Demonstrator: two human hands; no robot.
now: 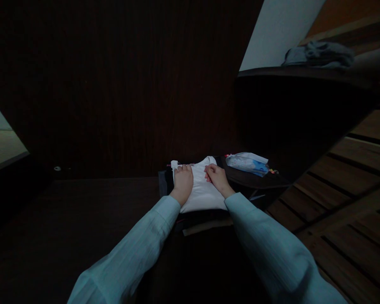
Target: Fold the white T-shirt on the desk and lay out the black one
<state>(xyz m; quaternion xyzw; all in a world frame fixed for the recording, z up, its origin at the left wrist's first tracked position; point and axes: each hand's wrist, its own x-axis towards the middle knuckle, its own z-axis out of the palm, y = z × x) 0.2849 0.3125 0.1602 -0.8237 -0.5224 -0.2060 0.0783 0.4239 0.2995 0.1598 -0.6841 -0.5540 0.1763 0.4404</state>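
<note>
A folded white shirt (pixel 202 196) lies on top of a small stack of dark folded clothes (pixel 205 217). On the left part of the shirt rests my left hand (pixel 183 182), its fingers bent over the cloth near the far edge. My right hand (pixel 218 177) is curled on the right part, fingers drawn together at the fabric, fingertips partly hidden. Pink lettering shows on a dark cloth just behind the shirt. Both forearms are in light blue-green sleeves.
To the right of the stack lies a white and blue plastic packet (pixel 248 164) on the dark wooden shelf (pixel 107 202). A tall dark panel (pixel 129 84) rises behind. Grey cloth (pixel 319 55) sits on a higher ledge at right. Slatted wood (pixel 354 173) shows below it.
</note>
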